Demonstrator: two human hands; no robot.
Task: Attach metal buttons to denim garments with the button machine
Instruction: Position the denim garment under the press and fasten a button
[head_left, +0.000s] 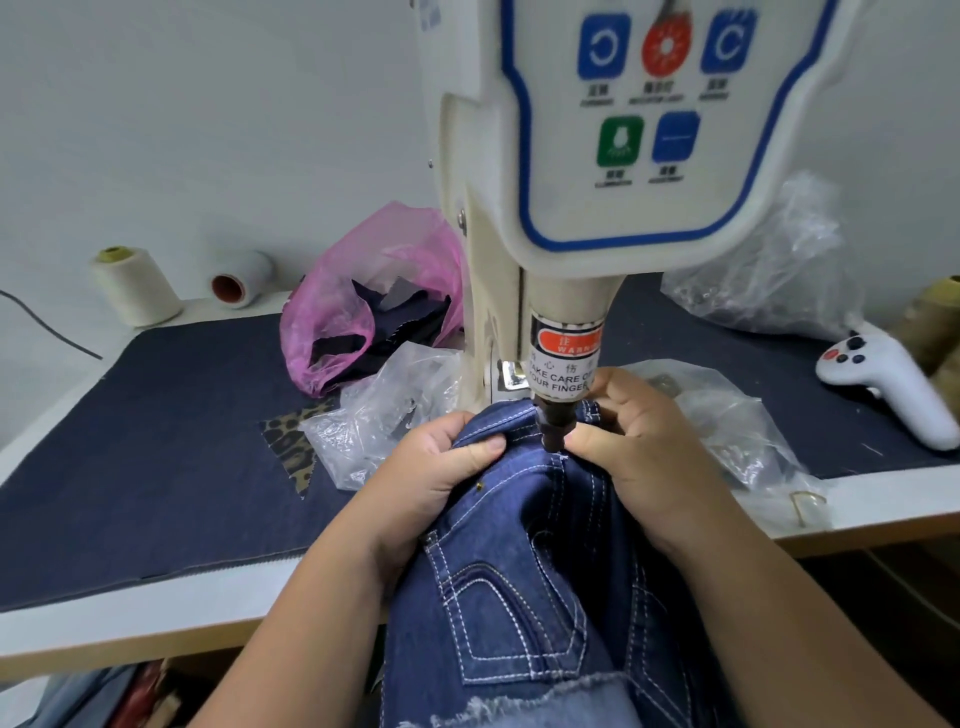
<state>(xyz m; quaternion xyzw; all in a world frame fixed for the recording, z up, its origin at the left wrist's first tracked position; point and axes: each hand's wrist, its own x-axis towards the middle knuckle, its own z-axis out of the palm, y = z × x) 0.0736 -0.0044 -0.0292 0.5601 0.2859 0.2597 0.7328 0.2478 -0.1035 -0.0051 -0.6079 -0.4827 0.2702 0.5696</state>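
The left hand (436, 467) grips a fold of the blue jeans (524, 582), its thumb lying flat on top of the cloth and its fingers curled under the bunched edge, while the right hand (644, 457) pinches the waistband on the other side, thumb tip right beside the dark punch tip (551, 434) of the button machine (597, 156). Both hands hold the denim taut directly beneath that tip, which touches the cloth between the two thumbs. The jeans hang off the near table edge toward the person, showing white double stitching, a pocket and a frayed hem at the bottom. On the punch barrel an orange label (569, 340) reads "WARN", cut off at the edge, and below it "TAKE CARE OF YOUR FINGER" under some Chinese characters. Above, the machine's white panel (654, 104) with a blue border carries blue, red and green buttons whose small captions are too blurred to read. A dark denim mat (156, 441) covers the table. Crumpled clear bags (384, 415) lie just left of the hands, a pink bag (363, 301) of dark scraps behind them, and two thread cones (137, 286) near the wall. At right sit another clear bag (769, 265) and a white controller (883, 384)
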